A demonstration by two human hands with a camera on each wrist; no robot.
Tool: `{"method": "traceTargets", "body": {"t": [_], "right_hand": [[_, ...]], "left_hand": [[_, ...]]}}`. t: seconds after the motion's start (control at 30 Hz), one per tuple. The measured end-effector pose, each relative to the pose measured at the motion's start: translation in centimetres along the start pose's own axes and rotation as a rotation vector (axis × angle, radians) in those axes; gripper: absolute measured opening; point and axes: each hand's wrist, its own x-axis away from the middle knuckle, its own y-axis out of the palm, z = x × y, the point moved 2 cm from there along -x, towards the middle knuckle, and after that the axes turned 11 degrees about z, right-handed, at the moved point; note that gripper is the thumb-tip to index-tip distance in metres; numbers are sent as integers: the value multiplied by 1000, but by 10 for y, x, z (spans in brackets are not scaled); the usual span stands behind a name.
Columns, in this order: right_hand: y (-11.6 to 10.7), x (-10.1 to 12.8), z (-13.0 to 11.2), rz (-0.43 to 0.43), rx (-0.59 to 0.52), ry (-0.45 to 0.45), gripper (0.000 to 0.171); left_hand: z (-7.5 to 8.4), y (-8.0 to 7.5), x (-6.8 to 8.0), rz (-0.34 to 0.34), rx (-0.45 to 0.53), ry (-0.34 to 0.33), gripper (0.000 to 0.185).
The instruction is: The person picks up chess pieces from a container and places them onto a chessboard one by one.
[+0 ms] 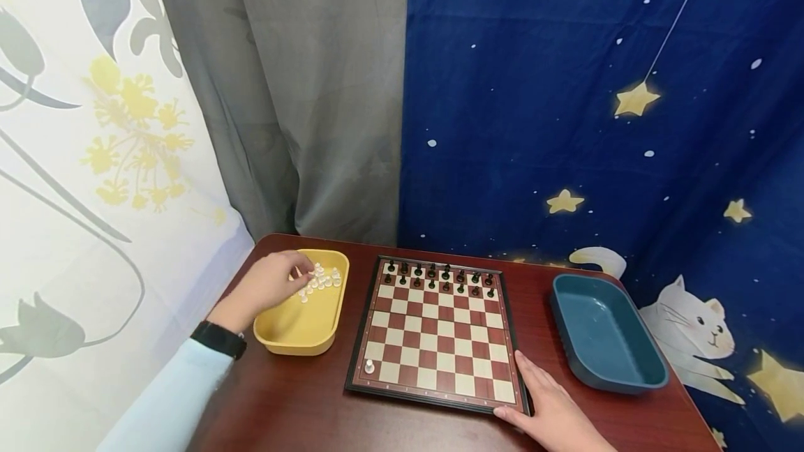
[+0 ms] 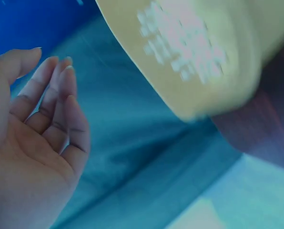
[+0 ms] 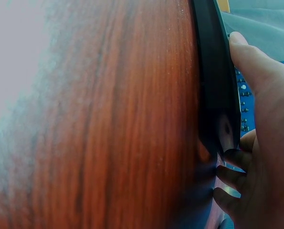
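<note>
Reddish table (image 1: 283, 403); yellow tray (image 1: 292, 323) (white chessmen (image 1: 328, 281) inside) under relaxed left hand (image 1: 275, 283); right hand (image 1: 548, 400) grips chessboard (image 1: 437, 330).

Table (image 1: 301, 400) shows glossy wood grain. Left tray (image 1: 295, 323) and right tray (image 1: 606, 330) appear smooth plastic; far curtains (image 1: 521, 117), matt cloth.

The chessboard (image 1: 433, 359) lay on the tabletop (image 1: 283, 403), between the left tray (image 1: 295, 350) and the right tray (image 1: 612, 337), with curtains (image 1: 502, 124) behind. Two rows of pieces (image 1: 446, 271) stood along its far edge; a lone piece (image 1: 369, 367) stood at its near left corner. Loose pieces (image 1: 336, 276) sat in the left tray's far half, near the left hand (image 1: 276, 281). The right hand (image 1: 549, 400) touched the chessboard's near right corner.
</note>
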Motion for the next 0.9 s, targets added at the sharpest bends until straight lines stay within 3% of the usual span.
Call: {"method": "traceTargets", "body": {"t": [0.17,0.4,0.63,0.8,0.9], "right_hand": [[0,0,0,3,-1,-6,129],[-1,-1,-1,6,3,-9,131],[-2,-1,-2,-1,-1,-2,131],[-2,-1,-4,-16,-9,14,129],[-2,-1,-4,-18,-6,14,128]], "left_hand": [[-27,-7,-15,-21,-23,-81,7],[-47,4,-35,-110,-83,-138,10],[-52,24,-60,-195,-171,-60,7],[-54,41,-70,-240,-195,-10,40],[-57,52,-73,-268,-221,-1,46]]}}
